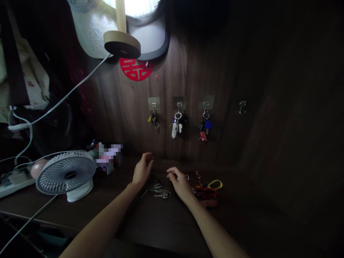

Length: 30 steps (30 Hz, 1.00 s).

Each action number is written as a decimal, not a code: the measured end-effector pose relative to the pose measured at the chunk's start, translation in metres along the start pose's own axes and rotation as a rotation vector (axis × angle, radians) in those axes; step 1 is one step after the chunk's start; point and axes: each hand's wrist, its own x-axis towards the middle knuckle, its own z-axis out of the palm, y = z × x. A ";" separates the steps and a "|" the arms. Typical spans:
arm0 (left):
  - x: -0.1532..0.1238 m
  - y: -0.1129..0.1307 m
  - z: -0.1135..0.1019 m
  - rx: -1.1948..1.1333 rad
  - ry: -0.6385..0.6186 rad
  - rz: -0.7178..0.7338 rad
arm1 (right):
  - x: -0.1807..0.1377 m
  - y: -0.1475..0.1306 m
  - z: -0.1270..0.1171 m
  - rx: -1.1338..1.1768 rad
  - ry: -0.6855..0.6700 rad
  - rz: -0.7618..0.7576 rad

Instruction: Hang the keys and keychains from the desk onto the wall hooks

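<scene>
My left hand (142, 170) hangs over the dark wooden desk (161, 222) with its fingers loosely curled, holding nothing. Just below it lies a bunch of metal keys (158, 191) on a ring. My right hand (180, 184) rests low beside those keys, fingers curled, near a small metal key ring (186, 176). To its right lies a tangle of red and yellow lanyards (205, 190). On the wooden wall, three bunches of keys (153, 120) (177, 123) (204, 125) hang from adhesive hooks, above and beyond both hands.
A white desk fan (66, 172) stands at the left, with a power strip (16, 178) and white cables (64, 95) beyond it. A pixelated object (107, 157) sits behind the fan. A fourth metal hook (242, 106) is on the wall, and a red paper-cut emblem (137, 68) hangs higher up.
</scene>
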 end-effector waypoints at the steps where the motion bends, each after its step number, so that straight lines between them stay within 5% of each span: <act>1: -0.005 -0.002 -0.002 -0.007 -0.004 -0.015 | 0.000 0.001 0.000 -0.001 0.000 0.006; 11: -0.029 -0.013 -0.009 -0.053 0.009 -0.105 | 0.000 0.000 0.000 -0.006 0.000 0.018; 22: -0.036 -0.011 -0.012 0.280 -0.389 -0.082 | -0.007 -0.007 -0.005 -0.065 0.004 -0.045; 30: -0.032 -0.015 -0.016 0.175 -0.363 -0.090 | -0.002 -0.037 -0.020 -0.131 0.192 -0.199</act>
